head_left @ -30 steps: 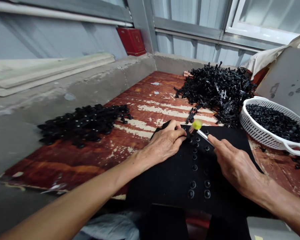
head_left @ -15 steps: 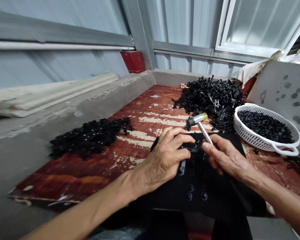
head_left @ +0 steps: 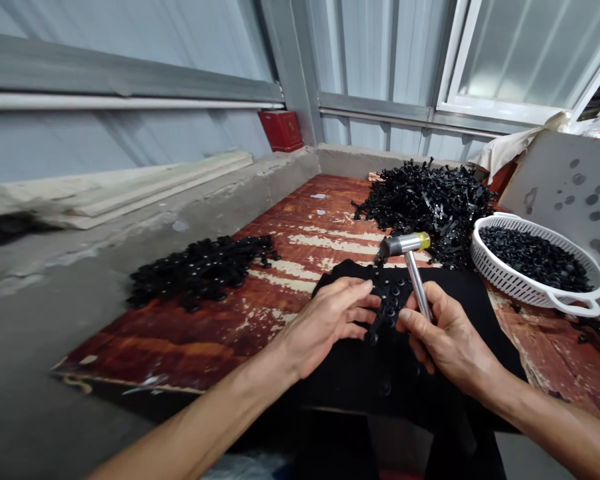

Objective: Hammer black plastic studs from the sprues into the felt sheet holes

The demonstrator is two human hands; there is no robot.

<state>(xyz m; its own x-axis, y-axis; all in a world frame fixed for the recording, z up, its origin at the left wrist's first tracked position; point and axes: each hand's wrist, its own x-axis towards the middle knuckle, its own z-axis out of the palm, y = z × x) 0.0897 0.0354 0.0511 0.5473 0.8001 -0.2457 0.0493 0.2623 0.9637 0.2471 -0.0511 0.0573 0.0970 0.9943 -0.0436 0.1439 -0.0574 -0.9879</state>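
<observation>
My right hand (head_left: 447, 343) is shut around the metal handle of a small hammer (head_left: 415, 263), whose steel-and-yellow head sticks up above the fingers. My left hand (head_left: 327, 320) lies with its fingertips against a black studded plastic strip (head_left: 391, 303), holding it on a black cloth (head_left: 480, 300) spread over my lap and the board. The hammer head is above the strip and not touching it. Part of the strip is hidden behind my fingers.
A heap of black plastic parts (head_left: 425, 210) lies at the back of the red peeling board (head_left: 300, 227). Linked black pieces (head_left: 200, 273) lie to the left. A white basket (head_left: 495, 267) of black studs stands right, before a grey perforated panel (head_left: 565, 193).
The hammer has swung more upright in my right hand. My left hand has shifted onto the strip, and the view has drifted slightly.
</observation>
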